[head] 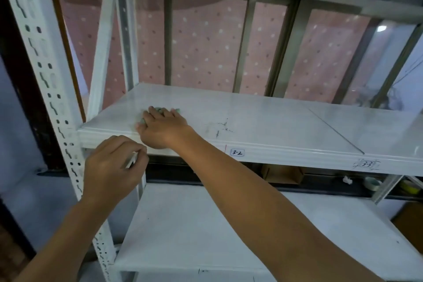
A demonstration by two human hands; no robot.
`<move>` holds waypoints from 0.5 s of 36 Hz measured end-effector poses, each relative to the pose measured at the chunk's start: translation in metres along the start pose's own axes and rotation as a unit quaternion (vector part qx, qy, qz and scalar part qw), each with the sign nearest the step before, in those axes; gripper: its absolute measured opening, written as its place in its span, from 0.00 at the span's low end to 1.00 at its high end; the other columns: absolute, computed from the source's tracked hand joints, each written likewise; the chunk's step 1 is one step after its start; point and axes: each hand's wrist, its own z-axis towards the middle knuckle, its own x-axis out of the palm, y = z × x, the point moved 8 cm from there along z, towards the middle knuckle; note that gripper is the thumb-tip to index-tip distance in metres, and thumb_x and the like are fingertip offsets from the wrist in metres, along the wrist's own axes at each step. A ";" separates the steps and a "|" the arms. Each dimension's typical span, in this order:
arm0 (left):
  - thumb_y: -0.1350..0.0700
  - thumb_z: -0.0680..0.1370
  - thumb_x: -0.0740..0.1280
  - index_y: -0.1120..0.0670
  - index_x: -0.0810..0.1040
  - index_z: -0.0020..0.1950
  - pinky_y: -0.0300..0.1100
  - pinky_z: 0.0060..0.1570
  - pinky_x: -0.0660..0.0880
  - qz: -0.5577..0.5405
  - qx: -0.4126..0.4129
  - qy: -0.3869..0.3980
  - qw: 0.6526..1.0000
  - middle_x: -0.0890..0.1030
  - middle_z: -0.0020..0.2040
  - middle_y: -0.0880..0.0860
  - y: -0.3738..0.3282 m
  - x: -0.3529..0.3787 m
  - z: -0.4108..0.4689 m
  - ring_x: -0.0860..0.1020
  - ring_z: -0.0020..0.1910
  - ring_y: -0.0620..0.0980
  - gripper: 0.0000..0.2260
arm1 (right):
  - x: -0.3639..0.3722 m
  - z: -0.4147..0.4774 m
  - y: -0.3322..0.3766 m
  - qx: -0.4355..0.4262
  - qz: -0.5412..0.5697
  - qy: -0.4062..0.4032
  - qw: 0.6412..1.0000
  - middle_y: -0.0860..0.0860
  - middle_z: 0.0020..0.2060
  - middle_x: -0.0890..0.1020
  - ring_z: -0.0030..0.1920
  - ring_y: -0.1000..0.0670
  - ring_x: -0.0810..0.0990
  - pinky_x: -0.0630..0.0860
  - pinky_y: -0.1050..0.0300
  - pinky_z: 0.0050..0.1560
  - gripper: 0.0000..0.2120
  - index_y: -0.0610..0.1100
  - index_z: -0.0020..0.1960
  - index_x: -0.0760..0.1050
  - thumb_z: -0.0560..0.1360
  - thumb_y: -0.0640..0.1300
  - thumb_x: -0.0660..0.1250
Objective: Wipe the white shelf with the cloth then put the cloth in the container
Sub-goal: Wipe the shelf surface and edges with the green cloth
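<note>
At the far left a white perforated upright post (49, 89) of the shelving unit runs down the frame. Just right of it, the left hand (112, 167) hangs in front of the shelf's front edge, its fingers curled together around a thin white object (132, 160) that is too small to identify. Above and to the right, the right hand (160, 127) lies palm down near the left end of the white shelf (263, 121), fingers spread and pressed flat on a pale green cloth (160, 110); only small bits of the cloth show past the fingertips and beside the thumb, so it sits on the shelf surface under the hand. Further right on the shelf are dark smudge marks (220, 127), well apart from the hand. On the shelf's front lip a label reading 3-2 (237, 152) sits beside the forearm, and a second label (368, 164) lies farther right. Below, a lower white shelf (194, 231) spans the frame, and behind the unit hangs a pink dotted curtain (206, 41).
</note>
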 end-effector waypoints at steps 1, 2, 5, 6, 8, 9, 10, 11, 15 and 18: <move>0.65 0.76 0.70 0.63 0.84 0.39 0.47 0.40 0.77 -0.001 0.002 -0.002 1.000 0.83 0.37 0.58 -0.005 0.003 0.001 0.80 0.35 0.58 0.07 | 0.000 -0.005 -0.009 0.002 -0.002 0.000 1.000 0.51 0.79 0.43 0.78 0.45 0.42 0.38 0.45 0.76 0.30 0.47 0.80 0.43 0.81 0.58 0.38; 0.64 0.77 0.70 0.63 0.84 0.39 0.47 0.40 0.77 -0.002 0.006 -0.001 1.000 0.83 0.37 0.58 -0.010 0.007 0.003 0.80 0.35 0.58 0.07 | 0.000 -0.011 -0.019 0.005 -0.003 0.000 1.000 0.51 0.79 0.43 0.78 0.46 0.42 0.38 0.45 0.76 0.30 0.47 0.80 0.43 0.81 0.58 0.38; 0.64 0.77 0.69 0.63 0.83 0.39 0.48 0.39 0.78 -0.012 0.017 0.003 1.000 0.82 0.36 0.58 -0.025 0.017 0.007 0.79 0.35 0.58 0.07 | -0.002 -0.030 -0.049 0.015 -0.006 0.006 1.000 0.51 0.79 0.43 0.78 0.48 0.41 0.37 0.47 0.76 0.30 0.47 0.80 0.42 0.82 0.58 0.37; 0.64 0.77 0.69 0.63 0.83 0.40 0.48 0.39 0.78 -0.015 0.019 0.005 1.000 0.83 0.37 0.58 -0.030 0.020 0.008 0.79 0.35 0.57 0.08 | -0.002 -0.036 -0.059 0.021 -0.008 0.010 1.000 0.50 0.79 0.42 0.78 0.48 0.41 0.37 0.47 0.76 0.30 0.47 0.80 0.42 0.82 0.58 0.37; 0.64 0.78 0.68 0.63 0.83 0.40 0.49 0.39 0.78 -0.023 0.018 0.007 1.000 0.83 0.37 0.58 -0.039 0.026 0.011 0.80 0.35 0.57 0.08 | -0.003 -0.046 -0.076 0.035 -0.013 0.015 0.999 0.50 0.79 0.42 0.78 0.48 0.41 0.36 0.47 0.76 0.30 0.47 0.80 0.42 0.82 0.58 0.37; 0.63 0.78 0.68 0.63 0.83 0.40 0.49 0.39 0.78 -0.026 0.020 0.007 0.999 0.83 0.37 0.57 -0.044 0.029 0.012 0.79 0.35 0.57 0.08 | -0.003 -0.051 -0.083 0.042 -0.016 0.015 0.999 0.50 0.79 0.42 0.78 0.48 0.41 0.36 0.46 0.76 0.30 0.47 0.80 0.42 0.81 0.58 0.37; 0.63 0.78 0.67 0.63 0.83 0.40 0.49 0.38 0.78 -0.028 0.024 0.007 0.999 0.83 0.37 0.57 -0.048 0.032 0.013 0.79 0.35 0.56 0.09 | -0.003 -0.055 -0.088 0.049 -0.019 0.013 0.999 0.50 0.79 0.43 0.78 0.47 0.41 0.37 0.46 0.76 0.30 0.47 0.80 0.43 0.81 0.58 0.37; 0.63 0.78 0.67 0.62 0.83 0.39 0.49 0.37 0.77 -0.029 0.027 0.007 0.999 0.83 0.37 0.57 -0.053 0.035 0.014 0.79 0.35 0.56 0.09 | -0.004 -0.060 -0.093 0.056 -0.021 0.010 0.998 0.49 0.79 0.44 0.78 0.46 0.42 0.38 0.45 0.76 0.30 0.46 0.80 0.43 0.81 0.58 0.37; 0.62 0.78 0.66 0.61 0.80 0.35 0.48 0.33 0.74 -0.026 0.049 0.018 0.998 0.79 0.33 0.55 -0.067 0.043 0.016 0.75 0.32 0.54 0.12 | -0.014 -0.067 -0.098 0.060 -0.041 0.016 0.997 0.48 0.79 0.51 0.78 0.43 0.48 0.45 0.45 0.75 0.32 0.46 0.80 0.48 0.81 0.61 0.39; 0.63 0.78 0.66 0.61 0.77 0.33 0.48 0.33 0.73 -0.019 0.070 0.020 0.997 0.77 0.31 0.55 -0.075 0.040 0.019 0.73 0.31 0.54 0.13 | -0.021 -0.063 -0.096 0.020 -0.071 0.057 0.996 0.48 0.79 0.48 0.78 0.44 0.46 0.45 0.47 0.76 0.34 0.47 0.80 0.46 0.80 0.65 0.39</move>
